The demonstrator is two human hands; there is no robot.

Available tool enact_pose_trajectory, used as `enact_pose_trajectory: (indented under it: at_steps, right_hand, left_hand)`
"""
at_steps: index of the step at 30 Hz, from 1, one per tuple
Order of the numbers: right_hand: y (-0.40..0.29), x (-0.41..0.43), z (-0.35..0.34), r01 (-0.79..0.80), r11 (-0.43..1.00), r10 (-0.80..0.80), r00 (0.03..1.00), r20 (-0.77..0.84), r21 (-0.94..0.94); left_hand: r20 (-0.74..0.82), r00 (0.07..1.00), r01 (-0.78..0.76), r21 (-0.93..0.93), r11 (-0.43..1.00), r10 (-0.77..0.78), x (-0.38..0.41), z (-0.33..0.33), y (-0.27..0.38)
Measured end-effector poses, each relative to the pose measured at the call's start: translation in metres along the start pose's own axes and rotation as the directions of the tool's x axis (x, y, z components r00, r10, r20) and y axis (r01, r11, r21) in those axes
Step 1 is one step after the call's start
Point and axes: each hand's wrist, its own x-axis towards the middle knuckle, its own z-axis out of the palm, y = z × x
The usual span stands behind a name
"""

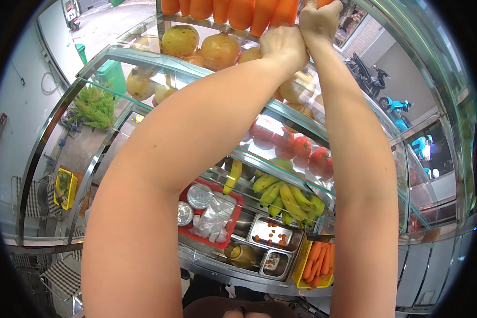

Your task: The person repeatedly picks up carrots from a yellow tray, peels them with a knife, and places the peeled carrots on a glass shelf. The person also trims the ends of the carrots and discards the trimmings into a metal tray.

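Note:
Both my arms reach up to the top of a glass display case (pixel 210 73). Along its top stands a row of large orange carrots (pixel 240 14). My left hand (pixel 284 43) is curled against the lower ends of the carrots at the right of the row; its fingertips are hidden. Close beside it, my right hand (pixel 321 20) is bent around a carrot (pixel 324 2), of which only a bit of orange shows between thumb and fingers. Under the carrots, yellowish pomegranates (pixel 220 51) sit behind the glass.
Lower shelves hold red tomatoes (pixel 302 147) and bananas (pixel 290 200). Below are a red tray (pixel 234 218) with lids and plastic bags, steel containers (pixel 276 234) and a yellow basket (pixel 300 274) of carrots. Beyond the glass are a plant (pixel 95 105) and parked motorbikes (pixel 395 109).

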Motion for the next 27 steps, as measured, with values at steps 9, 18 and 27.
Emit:
enact_pose_trajectory:
  at_steps: [9, 18, 27]
  right_hand:
    - [-0.016, 0.028, -0.081, -0.197, 0.907, 0.417, 0.523, 0.743, -0.371]
    - [0.022, -0.017, -0.079, -0.055, 0.966, 0.240, 0.552, 0.798, -0.253]
    - [0.004, -0.028, -0.067, 0.014, 0.762, 0.461, 0.690, 0.558, -0.648]
  left_hand:
    - [-0.040, 0.996, -0.077, 0.069, 0.995, 0.080, 0.004, -0.003, -0.008]
    - [-0.149, 0.985, -0.089, -0.016, 0.996, 0.085, 0.016, 0.009, -0.017]
    - [-0.213, 0.977, -0.010, -0.135, 0.991, -0.019, 0.008, -0.004, -0.009]
